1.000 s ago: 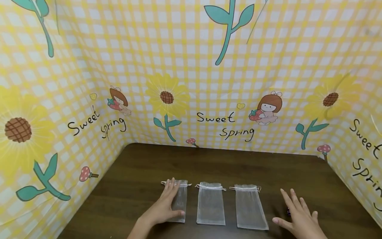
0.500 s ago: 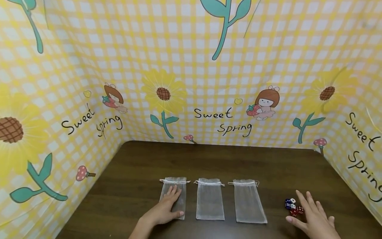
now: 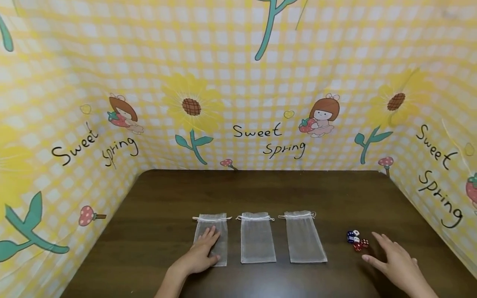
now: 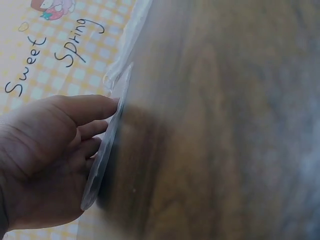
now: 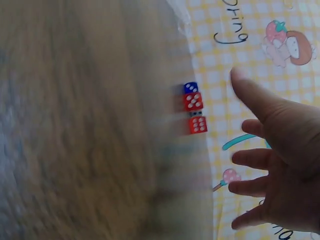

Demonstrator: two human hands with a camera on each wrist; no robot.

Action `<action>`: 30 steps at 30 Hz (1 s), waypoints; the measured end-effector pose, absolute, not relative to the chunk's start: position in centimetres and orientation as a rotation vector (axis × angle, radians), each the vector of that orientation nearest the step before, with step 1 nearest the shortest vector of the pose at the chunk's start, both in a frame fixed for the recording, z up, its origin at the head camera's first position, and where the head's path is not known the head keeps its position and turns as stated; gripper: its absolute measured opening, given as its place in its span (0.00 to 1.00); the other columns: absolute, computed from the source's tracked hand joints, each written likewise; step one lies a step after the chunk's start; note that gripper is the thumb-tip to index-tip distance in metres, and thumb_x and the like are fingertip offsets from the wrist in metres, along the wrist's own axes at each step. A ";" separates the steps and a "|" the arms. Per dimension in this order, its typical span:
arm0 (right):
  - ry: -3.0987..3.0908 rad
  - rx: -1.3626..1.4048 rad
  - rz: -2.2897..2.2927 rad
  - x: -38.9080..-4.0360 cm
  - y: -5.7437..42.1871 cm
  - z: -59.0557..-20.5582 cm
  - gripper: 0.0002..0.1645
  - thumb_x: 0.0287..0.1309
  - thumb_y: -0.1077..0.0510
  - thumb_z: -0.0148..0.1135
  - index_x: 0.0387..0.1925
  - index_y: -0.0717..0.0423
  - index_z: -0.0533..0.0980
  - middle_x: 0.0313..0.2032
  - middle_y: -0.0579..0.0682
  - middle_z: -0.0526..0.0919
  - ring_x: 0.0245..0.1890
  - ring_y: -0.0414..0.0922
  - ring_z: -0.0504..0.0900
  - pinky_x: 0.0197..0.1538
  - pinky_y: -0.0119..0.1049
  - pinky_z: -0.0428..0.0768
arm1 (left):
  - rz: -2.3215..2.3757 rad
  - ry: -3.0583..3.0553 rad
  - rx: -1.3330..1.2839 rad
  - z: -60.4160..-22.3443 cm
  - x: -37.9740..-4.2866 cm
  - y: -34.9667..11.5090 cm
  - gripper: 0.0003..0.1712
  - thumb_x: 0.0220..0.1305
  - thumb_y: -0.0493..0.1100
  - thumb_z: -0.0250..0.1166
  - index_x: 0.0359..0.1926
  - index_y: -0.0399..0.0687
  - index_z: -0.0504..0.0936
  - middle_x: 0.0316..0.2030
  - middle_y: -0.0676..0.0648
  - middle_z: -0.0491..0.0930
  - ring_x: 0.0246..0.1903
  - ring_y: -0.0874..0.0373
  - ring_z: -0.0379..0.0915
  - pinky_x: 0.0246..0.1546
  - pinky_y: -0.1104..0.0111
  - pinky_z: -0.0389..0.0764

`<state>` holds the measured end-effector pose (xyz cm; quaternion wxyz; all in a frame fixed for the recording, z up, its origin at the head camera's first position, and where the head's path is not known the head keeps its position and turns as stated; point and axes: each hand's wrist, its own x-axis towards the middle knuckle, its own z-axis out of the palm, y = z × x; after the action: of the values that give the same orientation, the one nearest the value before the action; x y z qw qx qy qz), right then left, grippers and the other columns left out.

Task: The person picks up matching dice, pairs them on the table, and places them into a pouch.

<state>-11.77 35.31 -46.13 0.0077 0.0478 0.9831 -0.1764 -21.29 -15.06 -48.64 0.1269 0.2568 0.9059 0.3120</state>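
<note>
- A sheer drawstring bag [image 3: 222,245] is laid flat on the tabletop [image 3: 186,194], partly hidden under the spread left grip [image 3: 199,254].
- A middle bag [image 3: 258,240] and a right bag [image 3: 305,240] are laid flat alongside.
- Blue, white and red dice [image 3: 357,239] are clustered beyond, some hidden in the right wrist view.
- The right grip [image 3: 396,260] is held spread near them.

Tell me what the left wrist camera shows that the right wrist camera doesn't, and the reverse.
Of the two, only the left wrist view shows the left hand touching a sheer bag. Only the right wrist view shows the right hand and red and blue dice that it isn't touching. Both share the blurred brown table and the yellow-checked cloth with black lettering.
</note>
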 end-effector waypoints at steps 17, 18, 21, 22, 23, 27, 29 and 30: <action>3.276 0.146 -0.465 -14.3 36.0 -47.3 0.14 0.49 0.55 0.67 0.38 0.57 0.81 0.20 0.42 0.73 0.20 0.42 0.71 0.19 0.42 0.67 | 0.920 2.648 0.761 -48.8 -21.6 -15.1 0.38 0.58 0.40 0.64 0.65 0.30 0.59 0.67 0.30 0.48 0.67 0.36 0.36 0.63 0.43 0.42; 3.275 0.147 -0.464 -14.3 35.9 -47.3 0.12 0.49 0.56 0.67 0.37 0.56 0.81 0.19 0.42 0.72 0.20 0.41 0.70 0.19 0.42 0.66 | 0.923 2.647 0.761 -48.8 -21.6 -15.1 0.38 0.57 0.40 0.64 0.65 0.30 0.59 0.67 0.30 0.48 0.67 0.36 0.36 0.62 0.43 0.43; 3.281 0.155 -0.457 -14.3 35.9 -47.2 0.10 0.49 0.55 0.67 0.34 0.55 0.81 0.20 0.44 0.77 0.21 0.45 0.75 0.20 0.45 0.68 | 0.910 2.646 0.761 -48.9 -21.6 -15.2 0.38 0.58 0.40 0.64 0.65 0.31 0.59 0.67 0.30 0.48 0.67 0.36 0.36 0.62 0.43 0.43; 3.283 0.163 -0.453 -14.3 35.9 -47.1 0.10 0.49 0.55 0.67 0.33 0.55 0.81 0.22 0.46 0.79 0.22 0.47 0.77 0.20 0.46 0.68 | 0.904 2.647 0.760 -48.9 -21.7 -15.1 0.38 0.58 0.40 0.64 0.65 0.31 0.59 0.67 0.30 0.47 0.67 0.36 0.36 0.62 0.43 0.43; 3.286 0.172 -0.449 -14.2 35.9 -46.9 0.10 0.49 0.55 0.67 0.33 0.55 0.82 0.23 0.48 0.80 0.23 0.49 0.78 0.21 0.46 0.68 | 0.899 2.647 0.758 -48.9 -21.7 -15.1 0.38 0.58 0.41 0.63 0.66 0.31 0.58 0.67 0.31 0.47 0.67 0.37 0.36 0.63 0.43 0.43; 3.312 0.177 -0.432 -13.8 35.5 -46.1 0.12 0.49 0.54 0.67 0.35 0.56 0.82 0.26 0.53 0.83 0.23 0.52 0.78 0.20 0.46 0.68 | 0.892 2.650 0.753 -48.9 -21.7 -15.1 0.38 0.58 0.41 0.63 0.66 0.32 0.58 0.67 0.31 0.47 0.67 0.37 0.36 0.63 0.44 0.43; 3.338 0.142 -0.434 -13.6 35.0 -45.6 0.12 0.49 0.55 0.68 0.35 0.57 0.81 0.27 0.54 0.83 0.22 0.52 0.78 0.21 0.48 0.69 | 0.898 2.650 0.750 -48.9 -21.7 -15.1 0.38 0.58 0.41 0.63 0.66 0.32 0.59 0.67 0.31 0.47 0.67 0.37 0.36 0.63 0.44 0.43; 3.357 0.117 -0.437 -13.5 34.7 -45.3 0.12 0.48 0.55 0.68 0.35 0.57 0.81 0.27 0.55 0.83 0.23 0.53 0.78 0.22 0.50 0.69 | 0.900 2.650 0.748 -48.9 -21.7 -15.1 0.38 0.58 0.41 0.63 0.66 0.32 0.59 0.67 0.31 0.47 0.67 0.37 0.36 0.63 0.44 0.43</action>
<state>-13.50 34.69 -45.31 -0.1228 0.0343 0.9835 -0.1282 -21.70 -15.12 -48.93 0.1221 0.2562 0.9079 0.3084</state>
